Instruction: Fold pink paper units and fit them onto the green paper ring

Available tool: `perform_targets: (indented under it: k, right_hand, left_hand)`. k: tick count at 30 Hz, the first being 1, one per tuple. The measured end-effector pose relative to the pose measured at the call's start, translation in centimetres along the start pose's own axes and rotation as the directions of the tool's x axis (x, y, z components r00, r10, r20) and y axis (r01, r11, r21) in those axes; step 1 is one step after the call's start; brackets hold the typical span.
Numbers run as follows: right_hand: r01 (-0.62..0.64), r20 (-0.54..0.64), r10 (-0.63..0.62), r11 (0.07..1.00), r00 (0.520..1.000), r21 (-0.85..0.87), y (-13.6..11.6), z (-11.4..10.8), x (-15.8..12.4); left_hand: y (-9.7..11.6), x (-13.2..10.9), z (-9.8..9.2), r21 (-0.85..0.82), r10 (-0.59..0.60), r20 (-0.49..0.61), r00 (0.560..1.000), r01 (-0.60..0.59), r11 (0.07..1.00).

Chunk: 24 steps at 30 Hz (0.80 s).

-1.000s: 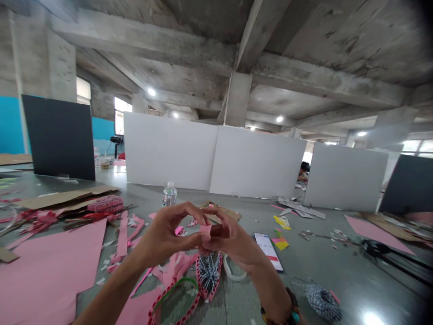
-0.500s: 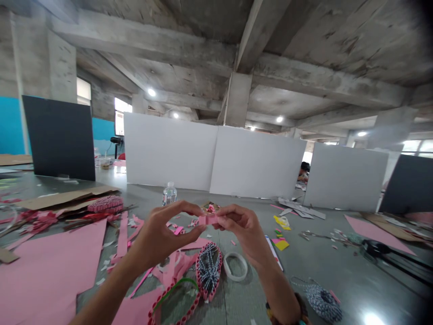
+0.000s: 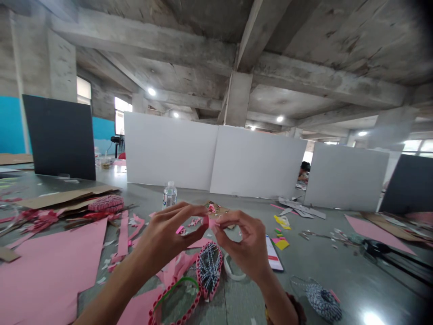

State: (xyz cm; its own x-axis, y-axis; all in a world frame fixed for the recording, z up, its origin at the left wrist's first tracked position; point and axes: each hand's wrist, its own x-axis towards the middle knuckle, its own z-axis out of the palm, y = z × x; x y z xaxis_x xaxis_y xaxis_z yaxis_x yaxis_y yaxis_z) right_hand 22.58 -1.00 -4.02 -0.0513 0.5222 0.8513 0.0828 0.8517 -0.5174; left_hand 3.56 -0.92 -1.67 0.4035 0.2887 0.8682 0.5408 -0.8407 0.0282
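Observation:
Between my two hands, above the table, is a small piece of pink paper (image 3: 211, 222), partly hidden by the fingertips. My left hand (image 3: 174, 228) pinches its left end between thumb and fingers. At the other end, my right hand (image 3: 241, 241) pinches it in the same way. Below the hands lies an oval piece with a pink looped rim (image 3: 209, 271), crossed by blue-and-white cord. Nearer to me is a second looped ring (image 3: 174, 300) with a green strip along its inside. A roll of white tape (image 3: 233, 271) sits partly behind my right hand.
Pink sheets (image 3: 50, 266) and scraps cover the left side. A plastic bottle (image 3: 169, 195) stands ahead, before white panels (image 3: 169, 151). To the right are a phone (image 3: 274, 255), a yellow paper piece (image 3: 282, 244), a cord coil (image 3: 323, 301) and black-handled scissors (image 3: 375, 248).
My right hand has turned and shifted slightly, uncovering more of the phone and covering part of the tape roll. The pink paper is turned and shows less between the fingers.

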Motion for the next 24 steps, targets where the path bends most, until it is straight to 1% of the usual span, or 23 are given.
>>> perform_targets:
  k: [3, 5, 9, 12, 14, 17, 19, 20, 22, 24]
  right_hand:
    - [0.042, -0.002, -0.042, 0.999, 0.999, -0.021, 0.0, 0.2, 0.0]
    - [0.074, 0.012, -0.073, 0.996, 0.997, -0.045, -0.1, 0.3, 0.0]
    - [0.158, 0.102, -0.145, 0.979, 0.984, -0.128, -0.6, 0.3, 0.1]
    - [0.168, 0.160, -0.143, 0.974, 0.977, -0.153, -0.7, 0.2, 0.2]
    - [0.132, 0.146, -0.110, 0.980, 0.983, -0.151, -0.7, 0.3, 0.1]
    - [0.059, 0.040, -0.053, 0.987, 0.998, -0.149, -0.4, 0.5, -0.1]
    - [-0.006, -0.020, 0.005, 0.995, 1.000, -0.096, -0.2, 0.7, -0.1]
    - [-0.047, -0.029, 0.045, 0.998, 0.999, -0.042, -0.1, 0.8, -0.1]
    - [-0.145, 0.009, 0.144, 0.985, 0.989, 0.099, 0.0, 1.0, -0.1]
    - [-0.266, 0.121, 0.242, 0.926, 0.963, 0.267, 0.3, 1.1, 0.0]
  left_hand:
    - [0.1, -0.1, 0.0, 0.027, 0.014, -0.018, 1.000, -0.014, 1.000]
    - [0.2, -0.2, 0.1, 0.047, 0.049, -0.026, 0.998, -0.048, 0.998]
    - [0.2, -0.3, 0.3, 0.064, 0.120, -0.012, 0.993, -0.119, 0.991]
    - [0.2, -0.3, 0.4, 0.059, 0.150, 0.005, 0.989, -0.150, 0.987]
    - [0.2, -0.3, 0.4, 0.041, 0.160, 0.016, 0.987, -0.160, 0.986]
    - [0.3, -0.2, 0.6, 0.006, 0.181, 0.028, 0.983, -0.181, 0.983]
    - [0.5, -0.2, 0.7, -0.022, 0.208, 0.042, 0.977, -0.207, 0.978]
    - [0.5, -0.2, 0.8, -0.032, 0.220, 0.048, 0.974, -0.218, 0.975]
    - [0.7, -0.3, 0.8, -0.047, 0.238, 0.054, 0.970, -0.236, 0.971]
    - [0.8, -0.4, 0.9, -0.060, 0.247, 0.055, 0.967, -0.244, 0.968]
